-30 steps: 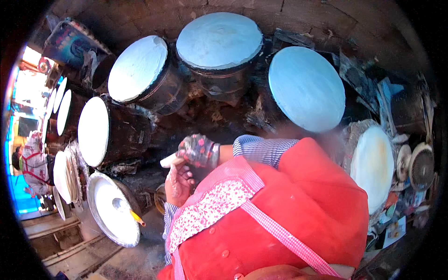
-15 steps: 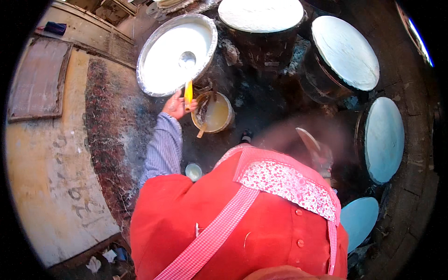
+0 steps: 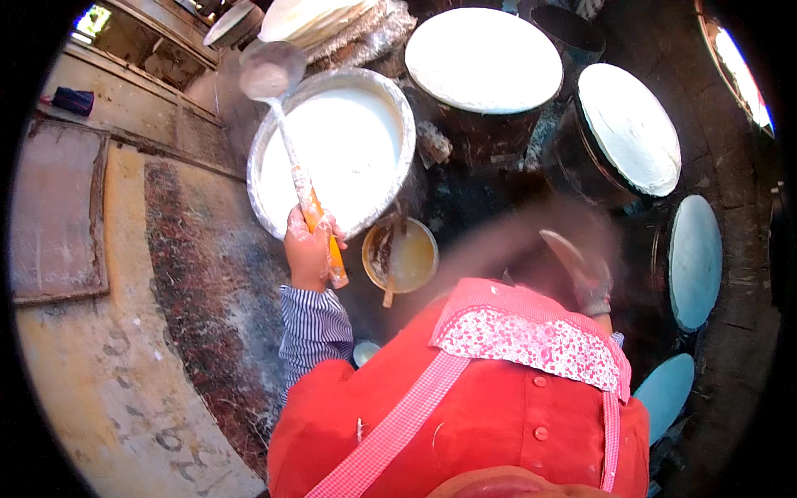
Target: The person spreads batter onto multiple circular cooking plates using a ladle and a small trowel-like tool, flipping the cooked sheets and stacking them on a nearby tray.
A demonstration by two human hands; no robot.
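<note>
My left hand (image 3: 310, 247) is closed round the orange-yellow handle of a ladle (image 3: 297, 166). The ladle's round bowl is raised at the far left rim of a large basin (image 3: 407, 158), and its handle slants across the basin. White liquid (image 3: 349, 141) fills much of the basin. My right hand (image 3: 594, 292), at my right side, is closed on the end of a pale, curved, flat tool (image 3: 566, 252). A brownish blur surrounds that tool, so its full shape cannot be made out.
A bucket (image 3: 435, 249) of cloudy yellowish liquid with a wooden stick (image 3: 390, 286) stands by the basin. Several dark drums with round white tops (image 3: 486, 62) curve round to my right. A pale stack of round sheets (image 3: 311, 21) lies behind the basin. A worn wall (image 3: 124, 349) runs along the left.
The ladle's bowl has come up from the white liquid and swung far left, above the rim. My left hand has turned upright round the handle. The whole view has shifted.
</note>
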